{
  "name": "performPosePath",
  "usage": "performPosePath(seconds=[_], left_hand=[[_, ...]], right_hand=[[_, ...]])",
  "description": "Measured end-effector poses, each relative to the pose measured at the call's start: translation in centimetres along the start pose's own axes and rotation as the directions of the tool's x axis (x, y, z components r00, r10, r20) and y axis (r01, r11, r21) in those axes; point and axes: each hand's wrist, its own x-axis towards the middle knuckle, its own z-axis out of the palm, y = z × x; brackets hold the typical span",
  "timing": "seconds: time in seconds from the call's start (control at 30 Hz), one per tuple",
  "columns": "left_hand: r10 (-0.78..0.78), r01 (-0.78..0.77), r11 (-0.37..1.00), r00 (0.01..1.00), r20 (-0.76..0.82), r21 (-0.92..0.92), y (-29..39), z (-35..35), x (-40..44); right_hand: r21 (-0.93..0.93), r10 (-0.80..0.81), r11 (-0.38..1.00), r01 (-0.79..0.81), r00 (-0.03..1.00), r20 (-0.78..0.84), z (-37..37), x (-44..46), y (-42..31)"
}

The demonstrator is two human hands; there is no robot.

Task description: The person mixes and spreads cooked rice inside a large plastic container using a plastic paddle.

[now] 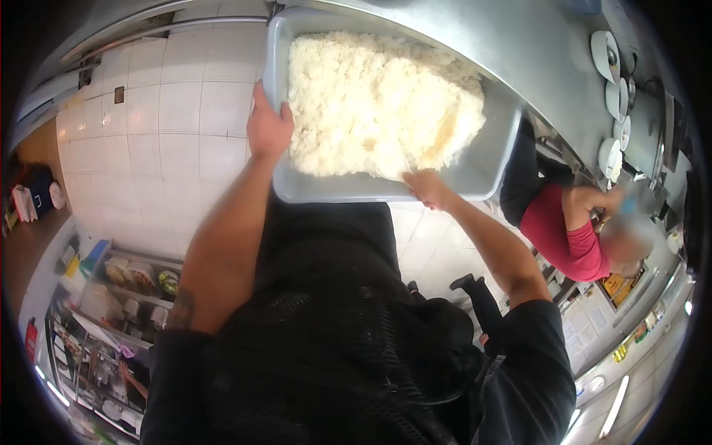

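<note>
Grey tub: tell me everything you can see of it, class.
This rectangular, open tub looks plastic, with rounded corners. White rice covers most of its bottom; the right end is bare. It is upright beside the metal counter. The left hand grips its left edge; whether the right hand touches the near rim is unclear.

Bright white light fills the room; a ceiling tube [614, 406] glares lower right. The rice [345, 104] nearly washes out, duller toward the near edge of the counter [519, 44], whose steel shines softly. Fisheye curvature bends the margins into black corners; one person's head [627, 239] is blurred.
</note>
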Motion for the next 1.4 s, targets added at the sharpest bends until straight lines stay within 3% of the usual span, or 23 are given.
performPosePath(seconds=[0.2,0.27,0.3,0.37,0.4,0.5,0.6,0.73,0.8,0.83,0.9,0.93,1.0,1.03,1.1,1.13,1.2,1.23,1.27,1.4], left_hand=[[0.061,-0.063,0.998,0.996,-0.061,-0.019,-0.4,0.2,-0.2],[0.060,-0.062,0.998,0.997,-0.052,-0.032,-0.4,0.3,-0.3],[0.037,-0.038,0.998,0.998,-0.043,-0.041,-0.1,0.2,-0.3],[0.060,-0.062,0.997,0.997,-0.038,-0.056,0.4,-0.2,-0.5],[0.059,-0.061,0.996,0.998,-0.031,-0.069,0.5,-0.4,-0.7],[0.116,-0.125,0.988,0.988,-0.098,-0.094,-0.2,0.3,-0.6],[0.156,-0.170,0.976,0.982,-0.108,-0.137,-0.8,0.4,-0.5],[0.075,-0.079,0.992,0.996,-0.041,-0.097,-0.9,0.0,-0.7],[0.084,-0.091,0.988,0.995,-0.056,-0.122,-0.8,0.3,-0.2],[0.074,-0.081,0.989,0.996,-0.058,-0.124,-0.7,0.4,-0.2],[0.088,-0.094,0.986,0.995,-0.052,-0.135,-0.7,0.1,-0.4],[0.087,-0.091,0.987,0.995,-0.040,-0.131,-0.9,-0.1,-0.6],[0.037,-0.038,0.993,0.999,-0.017,-0.110,-0.5,-0.1,-0.3],[0.036,-0.038,0.993,0.999,-0.018,-0.115,-0.4,-0.1,-0.5],[0.056,-0.059,0.993,0.998,-0.031,-0.102,0.1,-0.4,-0.5],[0.060,-0.064,0.992,0.998,-0.037,-0.108,0.1,-0.5,-0.3],[0.046,-0.049,0.993,0.998,-0.032,-0.108,0.0,-0.2,-0.5],[0.048,-0.051,0.992,0.998,-0.034,-0.116,0.0,-0.2,-0.6],[0.045,-0.048,0.993,0.998,-0.033,-0.112,0.1,-0.3,-0.6],[0.065,-0.070,0.991,0.997,-0.042,-0.117,0.0,-0.2,-0.6]], right_hand=[[0.182,-0.044,0.982,0.052,0.998,-0.048,-0.2,-5.1,1.7],[-0.004,-0.156,0.987,0.158,0.971,-0.180,-1.5,-5.6,2.4],[0.011,-0.160,0.986,0.166,0.967,-0.199,-2.5,-5.7,2.8],[-0.453,-0.450,0.855,0.252,0.794,-0.408,-4.2,-5.4,3.0],[-0.440,-0.445,0.862,0.251,0.790,-0.422,-4.6,-6.1,2.3],[-0.747,-0.445,0.663,0.049,0.828,-0.341,-6.0,-9.2,-0.8],[-0.815,-0.377,0.580,-0.016,0.881,-0.285,-5.6,-10.7,-1.7],[-0.855,-0.395,0.519,-0.001,0.887,-0.241,-1.9,-9.5,-2.5],[-0.857,-0.219,0.499,-0.129,0.938,-0.268,0.7,-3.9,-4.1],[-0.862,-0.219,0.490,-0.126,0.940,-0.262,1.0,-1.2,-3.3],[-0.765,-0.204,0.640,-0.075,0.943,-0.263,2.2,3.2,-1.7],[-0.761,-0.193,0.644,-0.076,0.947,-0.258,3.2,3.6,-1.0],[-0.570,-0.115,0.814,-0.107,0.934,-0.339,3.5,3.8,-1.2],[-0.573,-0.115,0.812,-0.110,0.933,-0.342,3.6,3.4,-1.6],[-0.357,0.037,0.923,-0.143,0.957,-0.286,3.5,2.0,-2.7],[-0.358,0.032,0.923,-0.142,0.955,-0.295,3.2,0.8,-2.8],[-0.506,-0.167,0.861,0.046,0.966,-0.197,2.8,-2.1,-1.5],[-0.383,-0.105,0.924,-0.008,0.956,-0.273,2.5,-2.7,0.0],[-0.386,-0.106,0.923,-0.010,0.955,-0.278,1.7,-3.2,1.3],[-0.539,-0.358,0.839,0.071,0.818,-0.451,-5.0,-4.4,6.5]])
